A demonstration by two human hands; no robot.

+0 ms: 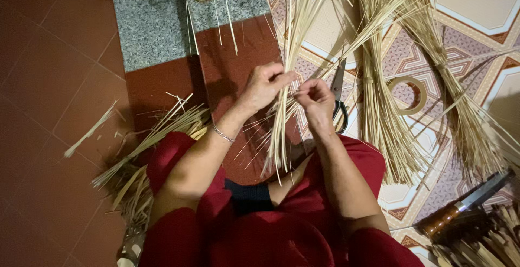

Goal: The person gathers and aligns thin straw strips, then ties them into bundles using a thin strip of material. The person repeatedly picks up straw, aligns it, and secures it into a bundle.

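Both hands, left hand (pixel 264 85) and right hand (pixel 316 100), pinch the straw bundle (pixel 281 121) mid-gathering; binding it likely calls for the tape roll (pixel 407 95).

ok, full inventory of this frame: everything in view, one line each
straw bunch in hand: 1, pale tan, held by both hands at centre
tied straw bundles: 2, pale tan, on the patterned floor to the right
scissors: 1, dark handles, on the floor beside the right hand
tape roll: 1, tan ring, between the two bundles
knife: 1, brown handle with metal blade, lower right
straw scraps: loose pile, tan, lower left
bracelet: 1, silver, left wrist
left hand: pinching the bunch
right hand: pinching the bunch
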